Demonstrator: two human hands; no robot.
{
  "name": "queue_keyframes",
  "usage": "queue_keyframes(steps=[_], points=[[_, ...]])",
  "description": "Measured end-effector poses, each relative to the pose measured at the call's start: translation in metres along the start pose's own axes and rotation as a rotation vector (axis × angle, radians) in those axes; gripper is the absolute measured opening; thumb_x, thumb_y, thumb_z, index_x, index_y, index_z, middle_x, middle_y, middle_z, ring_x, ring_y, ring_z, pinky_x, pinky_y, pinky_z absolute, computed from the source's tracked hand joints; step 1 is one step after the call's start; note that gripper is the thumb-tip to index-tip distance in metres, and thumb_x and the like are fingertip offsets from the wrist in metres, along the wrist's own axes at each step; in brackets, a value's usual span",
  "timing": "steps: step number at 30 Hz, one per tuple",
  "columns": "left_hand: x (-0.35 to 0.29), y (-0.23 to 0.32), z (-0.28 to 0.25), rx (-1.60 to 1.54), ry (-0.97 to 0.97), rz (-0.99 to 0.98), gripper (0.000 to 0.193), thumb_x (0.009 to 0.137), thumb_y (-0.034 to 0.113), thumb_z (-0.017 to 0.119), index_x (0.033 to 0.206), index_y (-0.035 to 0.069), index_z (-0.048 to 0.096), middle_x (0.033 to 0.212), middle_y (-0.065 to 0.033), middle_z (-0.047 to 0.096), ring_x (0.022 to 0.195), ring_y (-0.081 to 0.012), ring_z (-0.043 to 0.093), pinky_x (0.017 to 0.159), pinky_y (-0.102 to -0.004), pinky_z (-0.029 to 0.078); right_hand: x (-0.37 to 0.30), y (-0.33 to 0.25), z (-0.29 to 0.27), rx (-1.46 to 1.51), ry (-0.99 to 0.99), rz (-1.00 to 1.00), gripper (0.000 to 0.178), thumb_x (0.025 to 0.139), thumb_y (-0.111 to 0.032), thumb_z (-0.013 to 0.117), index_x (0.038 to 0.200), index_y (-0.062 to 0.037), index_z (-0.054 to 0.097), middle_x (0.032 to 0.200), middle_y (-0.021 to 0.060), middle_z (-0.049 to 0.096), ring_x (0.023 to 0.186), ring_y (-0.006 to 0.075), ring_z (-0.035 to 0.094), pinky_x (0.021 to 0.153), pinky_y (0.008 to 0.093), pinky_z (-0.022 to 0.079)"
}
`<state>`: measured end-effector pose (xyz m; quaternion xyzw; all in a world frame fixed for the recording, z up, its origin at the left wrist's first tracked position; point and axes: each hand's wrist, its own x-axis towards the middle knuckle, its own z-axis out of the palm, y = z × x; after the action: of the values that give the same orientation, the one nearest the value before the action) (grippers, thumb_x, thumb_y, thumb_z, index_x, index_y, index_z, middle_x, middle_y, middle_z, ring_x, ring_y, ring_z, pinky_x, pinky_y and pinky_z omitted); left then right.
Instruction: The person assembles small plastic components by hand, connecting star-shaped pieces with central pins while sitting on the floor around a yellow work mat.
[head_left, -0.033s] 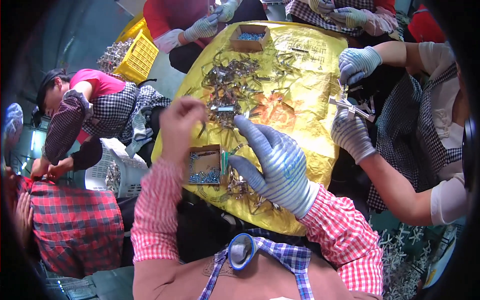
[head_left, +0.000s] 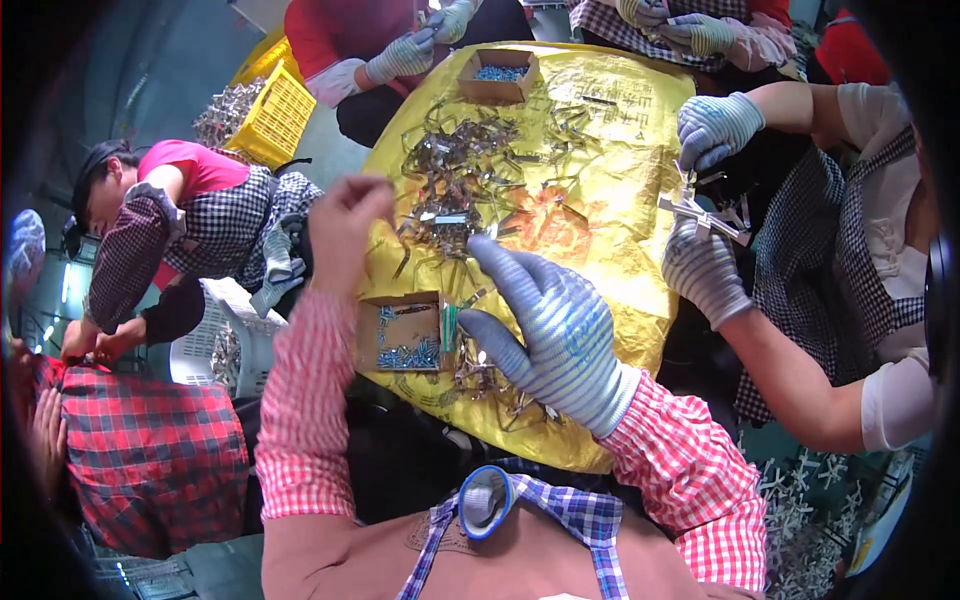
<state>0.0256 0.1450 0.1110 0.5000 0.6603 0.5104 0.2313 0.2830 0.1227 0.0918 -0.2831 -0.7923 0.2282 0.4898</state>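
My left hand (head_left: 347, 228), bare, is raised over the left edge of the yellow sheet with its fingers curled together; anything inside them is too small or hidden to see. My right hand (head_left: 560, 335) wears a grey-and-white striped glove, its thumb and forefinger spread apart with nothing visibly gripped. Between the two hands sits a small cardboard box (head_left: 402, 332) of bluish screws (head_left: 408, 355), a green-edged piece (head_left: 449, 325) at its right side. Just beyond my right fingertips lies a heap of shiny metal parts (head_left: 455, 215).
A yellow plastic sheet (head_left: 620, 270) covers the work surface. At its far end stands another box (head_left: 497, 88) of screws. On the right, a co-worker's gloved hands (head_left: 706, 265) hold a cross-shaped metal part. A yellow crate (head_left: 272, 115) and white basket (head_left: 262, 350) stand left.
My left hand has moved a little to the left and up, uncovering more of the near screw box. My right hand stays almost in place.
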Motion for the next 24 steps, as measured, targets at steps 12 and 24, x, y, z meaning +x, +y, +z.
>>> queue_keyframes(steps=[12,24], points=[[0.218,-0.185,-0.036,0.789,0.100,-0.308,0.033,0.070,0.024,0.069,0.093,0.001,0.074,0.097,-0.0205,0.071,0.091,-0.0314,0.070,0.084,-0.0384,0.053,-0.004,0.017,0.004,-0.190,-0.360,0.080,0.029,0.085,-0.026,0.070,0.106,-0.0075,0.066,0.085,0.0105,0.066,0.072,0.0292,0.064,0.065,0.0405,0.051],[0.204,-0.172,-0.042,0.957,0.020,0.013,0.050,0.075,0.036,0.072,0.114,0.005,0.069,0.110,-0.0176,0.070,0.100,-0.0327,0.067,0.089,-0.0407,0.051,-0.004,0.062,-0.003,-0.348,-0.407,0.138,0.017,0.083,-0.018,0.071,0.098,-0.0113,0.069,0.085,0.0125,0.066,0.079,0.0325,0.065,0.068,0.0423,0.051]])
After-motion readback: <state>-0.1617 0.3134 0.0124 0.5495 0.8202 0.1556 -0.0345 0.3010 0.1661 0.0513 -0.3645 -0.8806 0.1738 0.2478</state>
